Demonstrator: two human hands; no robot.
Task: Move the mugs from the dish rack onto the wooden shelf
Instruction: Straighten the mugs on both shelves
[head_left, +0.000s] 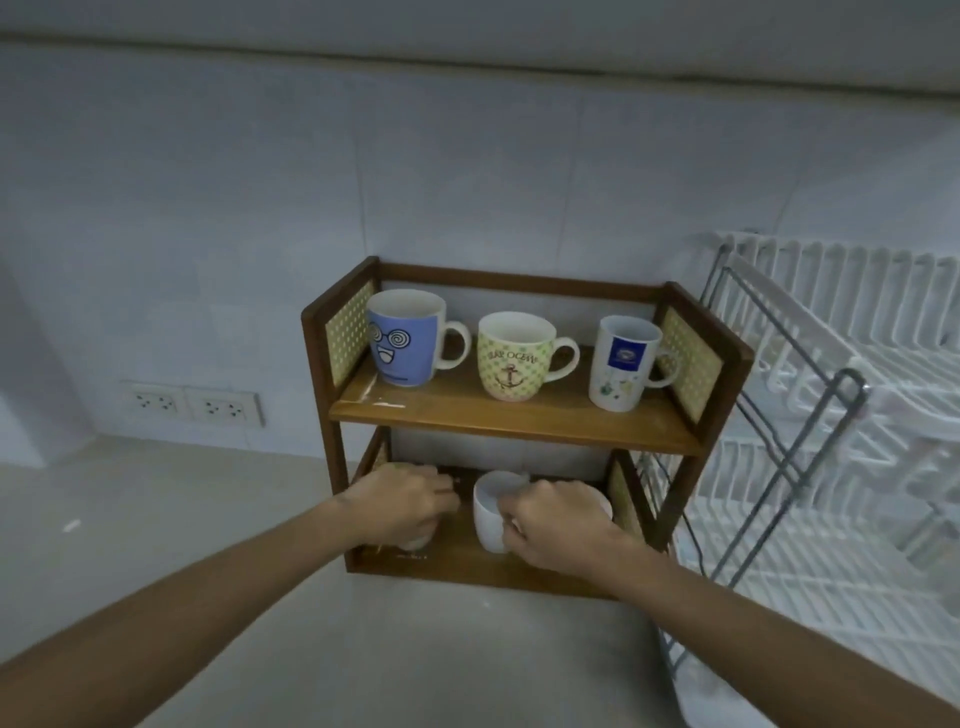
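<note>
A small two-tier wooden shelf (514, 423) stands on the counter against the wall. Its upper board carries three upright mugs: a blue face mug (402, 340), a yellow anchor mug (511, 358) and a white mug with a blue logo (623, 364). On the lower board my left hand (402, 501) is closed over a pale mug (415, 540) that it mostly hides. My right hand (558, 525) grips the handle side of a white mug (491, 506) standing upright on the same board. The white dish rack (831, 467) stands right of the shelf, no mugs visible in it.
The rack's grey metal frame (810, 431) leans close to the shelf's right side. Two wall sockets (197, 402) sit low on the tiled wall at left. Pale countertop (208, 519) spreads left and in front of the shelf.
</note>
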